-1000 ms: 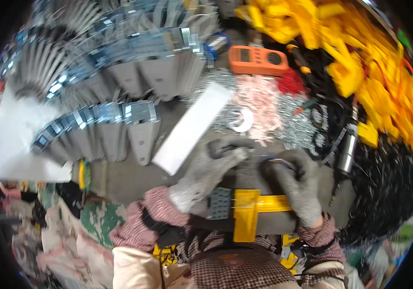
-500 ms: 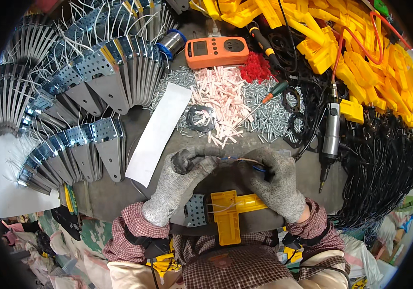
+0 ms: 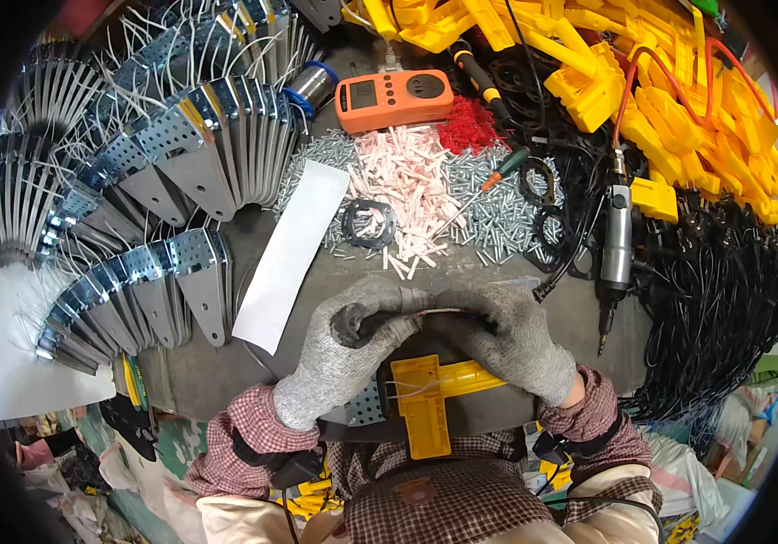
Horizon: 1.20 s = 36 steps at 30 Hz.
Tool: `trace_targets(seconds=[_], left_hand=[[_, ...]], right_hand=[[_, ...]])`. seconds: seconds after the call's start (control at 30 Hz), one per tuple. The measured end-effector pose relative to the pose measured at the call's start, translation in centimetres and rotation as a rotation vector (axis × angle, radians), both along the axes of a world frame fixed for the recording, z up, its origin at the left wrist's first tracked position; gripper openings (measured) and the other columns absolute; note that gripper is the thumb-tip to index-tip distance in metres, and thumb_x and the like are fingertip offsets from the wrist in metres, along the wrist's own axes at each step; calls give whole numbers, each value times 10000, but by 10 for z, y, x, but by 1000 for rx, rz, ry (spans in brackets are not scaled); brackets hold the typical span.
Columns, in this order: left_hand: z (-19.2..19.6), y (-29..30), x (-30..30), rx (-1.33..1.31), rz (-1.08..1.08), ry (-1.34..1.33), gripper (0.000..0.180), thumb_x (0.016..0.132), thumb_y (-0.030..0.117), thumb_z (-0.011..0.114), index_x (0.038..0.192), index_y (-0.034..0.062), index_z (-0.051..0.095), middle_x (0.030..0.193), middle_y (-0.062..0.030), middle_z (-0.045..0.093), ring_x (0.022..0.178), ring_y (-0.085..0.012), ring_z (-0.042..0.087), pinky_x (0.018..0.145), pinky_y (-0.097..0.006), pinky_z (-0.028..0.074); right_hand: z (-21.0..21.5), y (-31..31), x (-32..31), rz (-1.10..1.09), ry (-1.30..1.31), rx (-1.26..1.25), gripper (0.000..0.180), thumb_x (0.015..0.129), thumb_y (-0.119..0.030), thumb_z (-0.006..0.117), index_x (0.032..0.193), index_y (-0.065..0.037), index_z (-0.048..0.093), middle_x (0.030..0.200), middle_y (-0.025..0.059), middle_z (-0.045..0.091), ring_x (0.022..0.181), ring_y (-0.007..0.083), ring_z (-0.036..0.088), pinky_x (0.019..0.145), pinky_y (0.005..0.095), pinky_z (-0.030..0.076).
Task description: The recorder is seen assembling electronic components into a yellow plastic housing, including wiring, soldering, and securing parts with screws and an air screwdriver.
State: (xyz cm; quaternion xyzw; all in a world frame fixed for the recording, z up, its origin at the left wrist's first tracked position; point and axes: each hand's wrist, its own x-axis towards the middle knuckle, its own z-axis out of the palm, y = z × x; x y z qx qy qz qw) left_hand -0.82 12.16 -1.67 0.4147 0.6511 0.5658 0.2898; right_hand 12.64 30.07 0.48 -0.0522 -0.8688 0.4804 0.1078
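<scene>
Both hands wear grey knit gloves and meet over the near middle of the table. My left hand (image 3: pixel 348 340) is closed, thumb and forefinger pinching the end of a thin wire (image 3: pixel 442 311). My right hand (image 3: pixel 518 340) is closed on the same wire, its fingertips nearly touching the left ones. The gloves hide most of the wire. Just below the hands, at the table's near edge, lies a yellow plastic handle (image 3: pixel 423 435) with thin pale wires across it. A perforated metal plate (image 3: pixel 364 407) adjoins its left side, partly covered by my left wrist.
Grey metal brackets (image 3: pixel 203 186) stand in rows at left, beside a white strip (image 3: pixel 291 258). Beyond my hands lie pale pink sleeves (image 3: pixel 407 195), screws (image 3: pixel 498 218), a screwdriver (image 3: pixel 505 170) and an orange meter (image 3: pixel 395 101). A power screwdriver (image 3: pixel 617 245), black cables (image 3: pixel 715 308) and yellow parts (image 3: pixel 670 118) fill the right.
My hands have drawn together, the right moving left, so less wire shows between them. Blue and brown wire seen before is now mostly covered. The view has shifted slightly.
</scene>
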Motion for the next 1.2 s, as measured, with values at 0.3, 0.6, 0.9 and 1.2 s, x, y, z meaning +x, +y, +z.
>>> trace_targets(seconds=[0.3,0.6,0.9,1.2], left_hand=[[7,62,-33,-238,76,843,203,914,102,689,1104,31,672,1010,-150,617,978,-304,622,898,-401,514],[19,70,-44,-265,93,1066,166,863,42,648,1026,35,617,940,-99,614,916,-282,629,852,-404,499],[16,10,-11,-92,129,-487,278,988,91,644,1242,-20,622,1097,-86,676,1005,-138,649,943,-289,519],[5,6,-4,22,109,-809,246,1019,116,618,1235,0,602,1093,-89,668,1041,-167,651,943,-291,531]], right_hand=[[-31,20,3,-362,20,-717,345,1048,-116,501,1379,-22,471,979,95,693,773,96,654,666,220,520],[-17,10,5,-196,115,-74,249,1051,-97,489,1273,15,483,906,134,675,770,180,701,683,312,547],[-12,-2,13,-157,41,-165,157,955,-39,622,1104,-1,591,887,181,668,758,318,702,651,381,545],[-20,-1,14,-121,-19,-108,118,957,-58,632,1056,7,629,855,138,658,733,208,663,645,324,508]])
